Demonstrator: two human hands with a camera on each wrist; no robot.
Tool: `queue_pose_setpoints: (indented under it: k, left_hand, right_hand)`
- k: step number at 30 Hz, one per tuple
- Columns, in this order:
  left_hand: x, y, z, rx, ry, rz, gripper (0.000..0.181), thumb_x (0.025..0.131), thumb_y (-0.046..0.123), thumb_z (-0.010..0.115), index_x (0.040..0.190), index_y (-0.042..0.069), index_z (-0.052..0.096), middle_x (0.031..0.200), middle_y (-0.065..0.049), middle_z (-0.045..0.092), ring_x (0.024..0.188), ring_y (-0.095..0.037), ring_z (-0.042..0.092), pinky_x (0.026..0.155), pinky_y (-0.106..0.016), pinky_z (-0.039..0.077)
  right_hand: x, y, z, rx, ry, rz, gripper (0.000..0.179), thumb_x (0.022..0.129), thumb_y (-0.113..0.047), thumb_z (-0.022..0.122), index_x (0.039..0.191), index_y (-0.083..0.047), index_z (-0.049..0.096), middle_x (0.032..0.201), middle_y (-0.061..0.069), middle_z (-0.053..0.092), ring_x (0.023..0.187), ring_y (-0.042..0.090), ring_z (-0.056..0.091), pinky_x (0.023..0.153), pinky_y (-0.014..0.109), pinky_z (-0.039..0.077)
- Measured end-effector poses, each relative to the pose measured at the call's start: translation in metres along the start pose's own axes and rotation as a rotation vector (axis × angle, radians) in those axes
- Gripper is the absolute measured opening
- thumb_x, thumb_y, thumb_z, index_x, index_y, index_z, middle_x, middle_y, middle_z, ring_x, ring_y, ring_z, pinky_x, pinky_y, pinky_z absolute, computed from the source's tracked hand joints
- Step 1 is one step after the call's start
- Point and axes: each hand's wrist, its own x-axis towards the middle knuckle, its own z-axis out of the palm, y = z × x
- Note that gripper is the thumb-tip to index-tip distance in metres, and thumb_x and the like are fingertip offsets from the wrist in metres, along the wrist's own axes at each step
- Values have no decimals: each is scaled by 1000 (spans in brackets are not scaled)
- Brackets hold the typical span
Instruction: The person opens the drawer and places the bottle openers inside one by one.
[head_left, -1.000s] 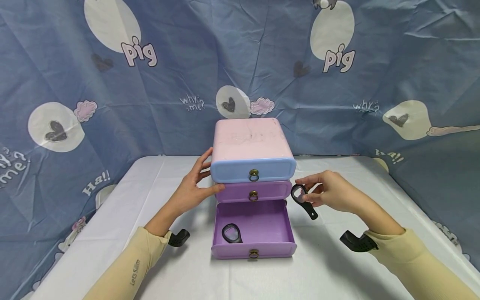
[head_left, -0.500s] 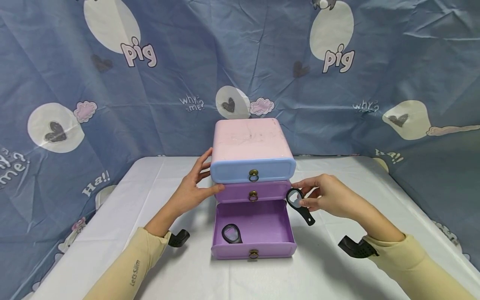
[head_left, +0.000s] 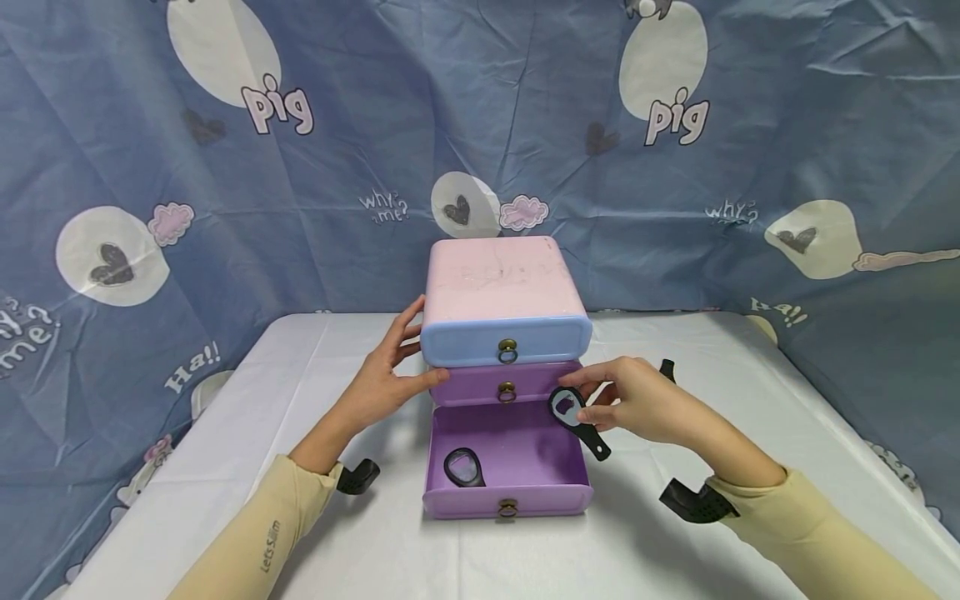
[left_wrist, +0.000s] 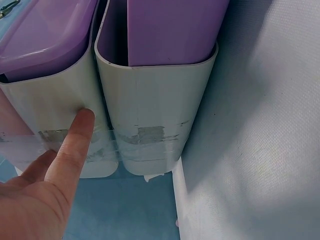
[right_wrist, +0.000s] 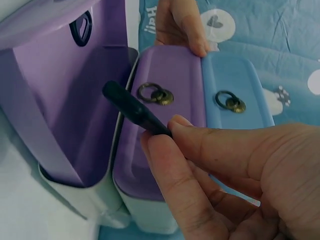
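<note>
My right hand (head_left: pixel 648 404) pinches a small black magnifying glass (head_left: pixel 590 439) by its lens rim, handle slanting down to the right, at the right edge of the pulled-out purple bottom drawer (head_left: pixel 517 502). Seen from the right wrist, this magnifying glass (right_wrist: pixel 132 107) is between thumb and fingers. A second black magnifying glass (head_left: pixel 463 468) lies in the drawer's left front corner. My left hand (head_left: pixel 382 383) rests on the left side of the drawer stack (head_left: pixel 502 279), its thumb at the corner of the closed middle purple drawer (head_left: pixel 468 386). In the left wrist view its extended finger (left_wrist: pixel 80 135) touches the pale casing.
On top sits a closed blue drawer (head_left: pixel 465 342); each drawer has a brass ring pull. A black handle-like end (head_left: pixel 667 368) shows on the white tablecloth (head_left: pixel 360 550) behind my right hand. A blue printed cloth (head_left: pixel 337 192) hangs behind the table.
My right hand has moved left and slightly down with the magnifying glass, from beside the stack to over the drawer's right edge. The black end behind it has come into view. My left hand stays put.
</note>
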Motion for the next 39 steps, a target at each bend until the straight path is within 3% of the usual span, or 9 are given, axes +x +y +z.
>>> queue_pose_setpoints:
  k: [8,14,18,26,32,39]
  left_hand:
    - [0,-1,0,9,3,7,108,91,28,89,164,64,17,167,-10,42,152,-38,50,115,-67,46]
    - [0,-1,-1,12,1,5,108,92,29,89,164,63,17,168,-10,41,152,-37,50,117,-67,45]
    - [0,0,-1,14,-5,5,108,92,30,89,165,62,16,168,-9,40,152,-37,49,116,-67,46]
    - [-1,1,-1,19,-5,2,107,92,32,89,163,64,16,169,-9,41,152,-37,49,118,-67,44]
    - [-1,0,-1,11,-10,9,106,92,31,88,164,63,17,169,-9,40,152,-38,50,120,-67,42]
    - [-1,0,-2,12,-11,15,106,92,31,88,164,63,17,169,-9,40,152,-38,50,120,-67,41]
  right_hand:
    - [15,-8,16,-38,-38,-22,45,96,-4,79,140,-1,70,103,7,70,84,9,75,71,23,62]
    - [27,-14,29,-91,-73,-80,44,96,-3,79,139,0,71,85,1,71,69,11,70,63,24,58]
    - [33,-19,37,-110,-89,-90,42,95,-5,80,136,-3,73,77,-1,72,64,4,62,61,21,52]
    - [45,-23,54,-173,-108,-130,37,94,-6,83,130,-4,77,95,0,77,73,0,64,67,18,53]
    - [52,-23,63,-232,-135,-158,36,91,-5,86,126,-4,79,86,-4,72,67,-1,57,66,17,51]
    - [60,-23,71,-288,-164,-158,39,87,-3,88,124,-2,79,89,0,74,68,-1,56,66,16,50]
